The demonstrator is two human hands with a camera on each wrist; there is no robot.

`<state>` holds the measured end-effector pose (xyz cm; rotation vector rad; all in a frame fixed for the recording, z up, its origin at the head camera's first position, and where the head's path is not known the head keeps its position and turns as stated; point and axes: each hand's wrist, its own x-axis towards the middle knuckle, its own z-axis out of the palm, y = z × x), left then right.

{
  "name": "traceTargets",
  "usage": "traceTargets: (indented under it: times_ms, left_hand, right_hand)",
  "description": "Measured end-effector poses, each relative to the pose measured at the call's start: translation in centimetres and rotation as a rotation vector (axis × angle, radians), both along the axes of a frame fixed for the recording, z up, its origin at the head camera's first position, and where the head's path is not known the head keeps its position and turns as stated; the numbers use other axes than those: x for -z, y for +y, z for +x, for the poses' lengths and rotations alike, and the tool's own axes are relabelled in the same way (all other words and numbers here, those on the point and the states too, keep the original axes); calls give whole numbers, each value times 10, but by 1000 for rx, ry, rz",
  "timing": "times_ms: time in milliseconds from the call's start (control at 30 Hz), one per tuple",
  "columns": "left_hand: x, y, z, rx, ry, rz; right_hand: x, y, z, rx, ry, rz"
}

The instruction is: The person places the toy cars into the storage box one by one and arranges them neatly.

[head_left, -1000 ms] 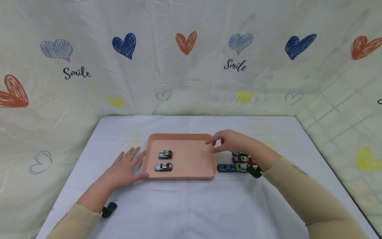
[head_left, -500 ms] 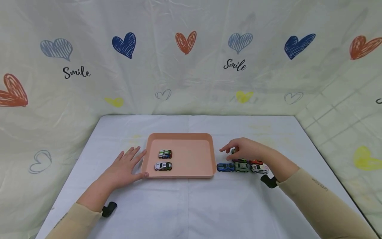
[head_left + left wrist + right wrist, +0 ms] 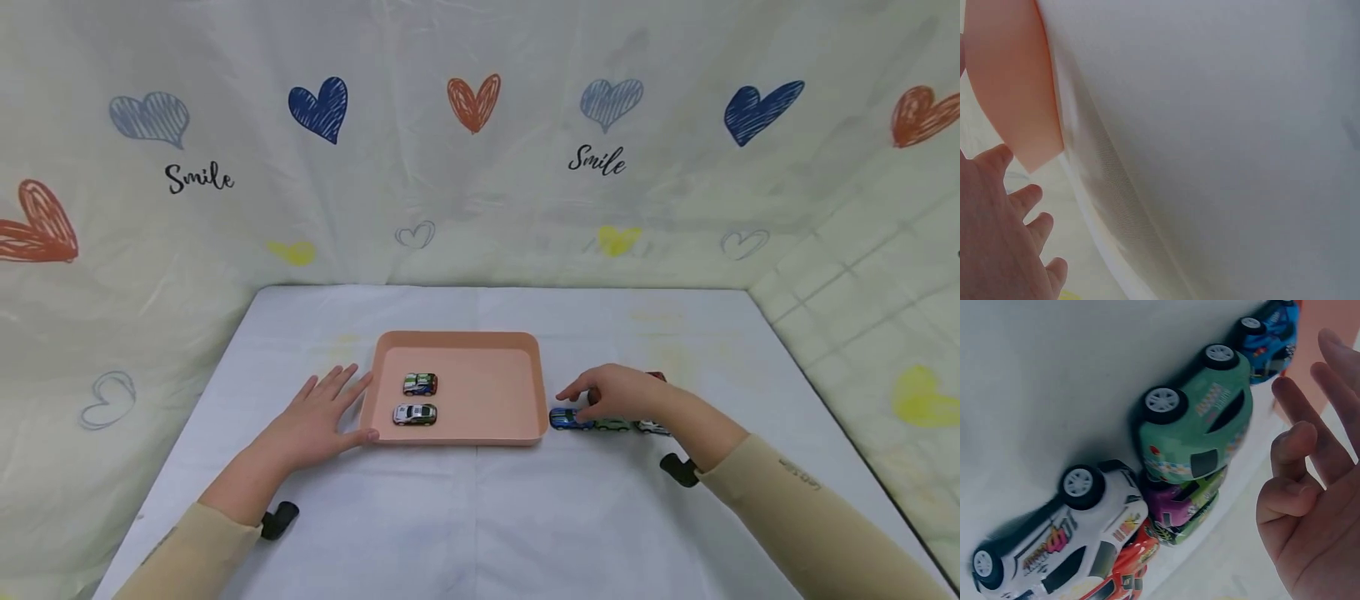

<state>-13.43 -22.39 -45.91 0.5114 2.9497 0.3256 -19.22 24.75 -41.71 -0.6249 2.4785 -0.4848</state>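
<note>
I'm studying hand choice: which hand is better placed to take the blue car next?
Right, I'd judge: the right hand is close by the blue car and appears to hold nothing, while the left hand is at the opposite end of the tray.

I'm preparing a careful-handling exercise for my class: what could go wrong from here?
The green toy car sits close to the blue toy car, so the right hand might knock it. The left hand is at the peach tray's rim; a nudge could roll the silver toy car inside.
</note>
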Motion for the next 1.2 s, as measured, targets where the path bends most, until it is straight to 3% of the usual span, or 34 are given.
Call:
traceTargets:
  times_ms: [500, 933, 1200]
  left_hand:
    - [0, 1, -2, 3, 4, -10]
    - [4, 0, 0, 10, 10, -26]
    - [1, 1, 1, 15, 11, -23]
  right_hand:
    - [7, -4, 11, -96, 192, 148]
    - [10, -3, 11, -73, 181, 111]
    - [0, 1, 9, -41, 156, 68]
